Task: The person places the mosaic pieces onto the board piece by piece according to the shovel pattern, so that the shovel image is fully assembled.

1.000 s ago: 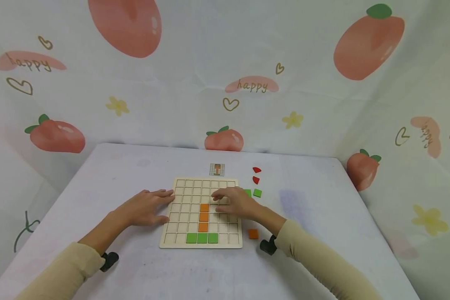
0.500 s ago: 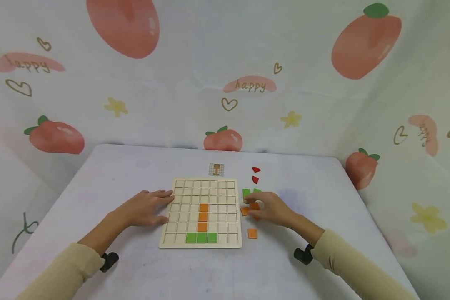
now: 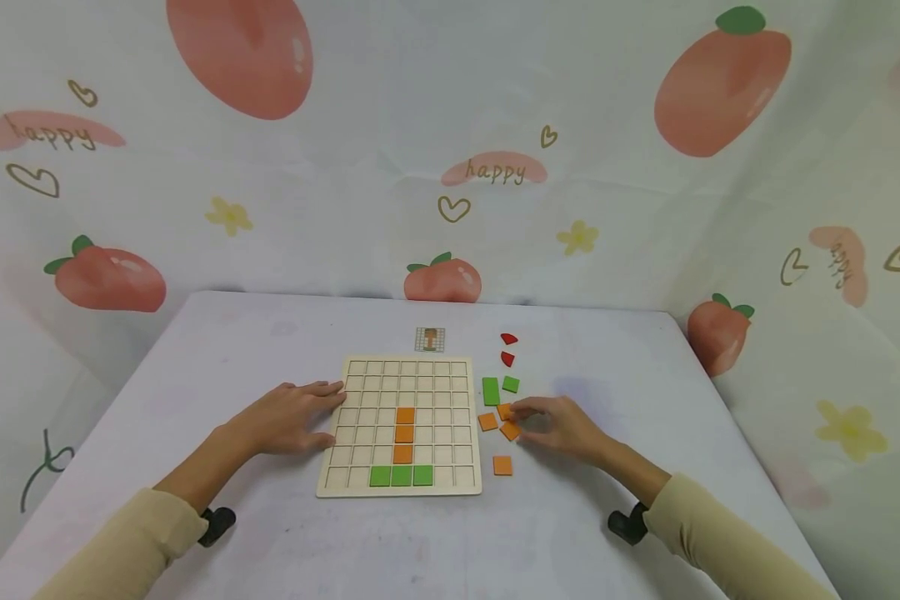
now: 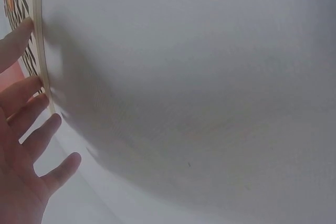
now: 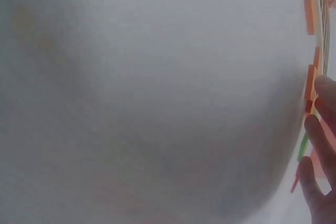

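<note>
A pale wooden grid board [image 3: 438,427] lies on the table, with a column of three orange square tiles [image 3: 404,433] above a row of three green square tiles [image 3: 401,476]. My left hand [image 3: 288,419] rests at the board's left edge, fingers extended; in the left wrist view the thumb and fingertips touch its rim. To the right of the board, my right hand [image 3: 558,427] is over the loose orange tiles [image 3: 488,422], index fingertip right at one [image 3: 505,412] and thumb beside another [image 3: 510,431]. In the right wrist view its fingers [image 5: 321,137] are spread apart.
Beyond the orange tiles lie green pieces [image 3: 491,391] and two red quarter-round pieces [image 3: 508,339]. A single orange tile [image 3: 502,466] sits nearer the front. Behind the board is a small picture card [image 3: 430,339] with a grid pattern. A printed cloth [image 3: 360,167] hangs behind the table.
My right hand has moved off the board to the right, down to the loose orange tiles, uncovering the green and orange pieces. My left hand has stayed at the board's edge.
</note>
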Demonstrator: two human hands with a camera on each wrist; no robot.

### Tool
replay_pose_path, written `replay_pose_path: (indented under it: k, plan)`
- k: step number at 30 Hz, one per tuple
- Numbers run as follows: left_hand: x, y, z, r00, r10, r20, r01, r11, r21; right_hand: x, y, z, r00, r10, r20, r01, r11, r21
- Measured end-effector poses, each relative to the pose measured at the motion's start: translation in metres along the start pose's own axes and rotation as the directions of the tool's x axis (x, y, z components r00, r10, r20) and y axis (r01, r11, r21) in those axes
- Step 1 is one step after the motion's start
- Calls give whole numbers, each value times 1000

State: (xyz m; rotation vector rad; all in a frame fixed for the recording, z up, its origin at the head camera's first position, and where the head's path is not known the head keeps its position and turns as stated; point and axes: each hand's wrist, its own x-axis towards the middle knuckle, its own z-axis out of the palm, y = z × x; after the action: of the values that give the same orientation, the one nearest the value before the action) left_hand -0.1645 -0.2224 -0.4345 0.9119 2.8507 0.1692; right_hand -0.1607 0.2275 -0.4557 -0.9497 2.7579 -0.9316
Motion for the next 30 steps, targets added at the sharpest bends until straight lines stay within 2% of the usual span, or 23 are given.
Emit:
replay_pose_path:
  k: [9, 30]
  plan:
    - [0, 0, 0, 1000, -20, 14, 20, 1000, -12, -2, 1, 3, 1000, -21, -6, 21, 1000, -3]
    - [0, 0, 1, 1000, -14, 2, 14, 1000, -7, -4, 2, 3, 1000, -12, -9, 12, 1000, -11]
